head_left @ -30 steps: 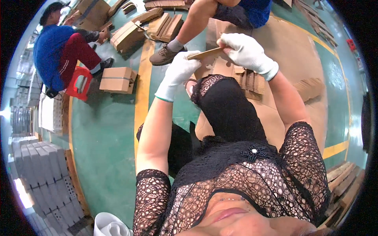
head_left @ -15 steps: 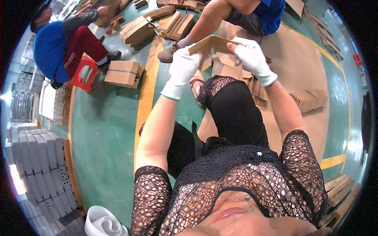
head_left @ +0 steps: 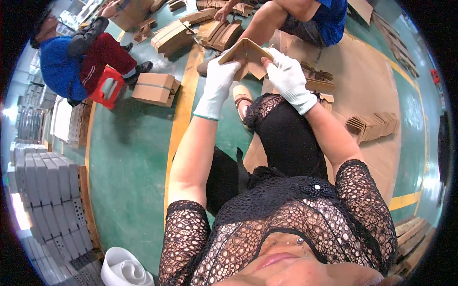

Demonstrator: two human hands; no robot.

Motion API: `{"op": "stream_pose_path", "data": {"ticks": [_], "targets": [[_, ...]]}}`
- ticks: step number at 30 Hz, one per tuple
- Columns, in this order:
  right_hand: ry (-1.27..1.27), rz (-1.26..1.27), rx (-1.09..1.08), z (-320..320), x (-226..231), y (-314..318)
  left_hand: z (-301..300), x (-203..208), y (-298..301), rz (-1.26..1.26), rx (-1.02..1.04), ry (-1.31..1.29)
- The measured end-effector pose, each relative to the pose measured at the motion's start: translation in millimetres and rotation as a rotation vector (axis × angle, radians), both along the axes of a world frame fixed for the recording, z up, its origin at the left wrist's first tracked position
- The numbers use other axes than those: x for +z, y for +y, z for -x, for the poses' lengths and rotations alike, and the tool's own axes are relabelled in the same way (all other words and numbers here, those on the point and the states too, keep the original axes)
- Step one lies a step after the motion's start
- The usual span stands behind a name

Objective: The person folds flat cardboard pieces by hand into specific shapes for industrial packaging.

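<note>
Cardboard (head_left: 245, 51), bent to a peak, on far side of knee (head_left: 291, 126); left end grasped in left hand (head_left: 219, 80), right end in right hand (head_left: 288, 78). Possible faults: crease tearing from overbending; skew from uneven grip. Folded stack (head_left: 372, 127), right.

Bright, cool light fills the room fairly evenly. A hard white glare burns at the far left rim, a blown-out strip glows below it beside the grey stacks (head_left: 47, 183), and a pale sheen washes the green floor (head_left: 129, 157) at the far right. A soft, dark shadow spreads below the taped box (head_left: 155, 89). The left hand (head_left: 217, 88) and right hand (head_left: 288, 78) show nearly white in their gloves, and the folded cardboard (head_left: 231, 53) between them is reasonably clear. The yellow line (head_left: 182, 117) curves, the rim smears detail, and speckled black fills the corners.
</note>
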State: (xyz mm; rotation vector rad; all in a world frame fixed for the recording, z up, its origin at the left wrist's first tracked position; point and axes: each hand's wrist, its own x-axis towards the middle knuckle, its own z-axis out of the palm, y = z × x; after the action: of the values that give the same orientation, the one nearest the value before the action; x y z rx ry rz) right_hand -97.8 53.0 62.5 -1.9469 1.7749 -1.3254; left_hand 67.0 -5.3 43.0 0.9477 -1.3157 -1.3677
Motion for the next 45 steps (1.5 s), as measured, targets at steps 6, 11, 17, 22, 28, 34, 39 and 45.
{"op": "stream_pose_path", "data": {"ticks": [6,11,17,22,28,34,39,45], "targets": [[0.019,0.045,0.072,-5,4,2,5,-1,0,-0.124,0.061,0.135],[0.034,0.049,0.051,-7,9,9,3,-4,3,-0.201,0.052,0.196],[0.415,-0.103,0.008,19,9,25,6,-15,-2,0.294,0.05,-0.168],[0.412,-0.331,-0.207,91,-15,63,34,-11,13,0.054,-0.408,-0.095],[0.334,-0.82,-0.643,209,-124,212,38,-10,9,-0.019,-0.287,-0.262],[0.434,-0.937,-0.927,244,-161,264,32,-15,13,-0.041,-0.302,-0.296],[0.434,-0.948,-1.02,264,-164,257,27,-18,13,-0.078,-0.293,-0.27],[0.371,-1.082,-1.083,269,-168,249,22,-16,10,-0.096,-0.301,-0.266]]}}
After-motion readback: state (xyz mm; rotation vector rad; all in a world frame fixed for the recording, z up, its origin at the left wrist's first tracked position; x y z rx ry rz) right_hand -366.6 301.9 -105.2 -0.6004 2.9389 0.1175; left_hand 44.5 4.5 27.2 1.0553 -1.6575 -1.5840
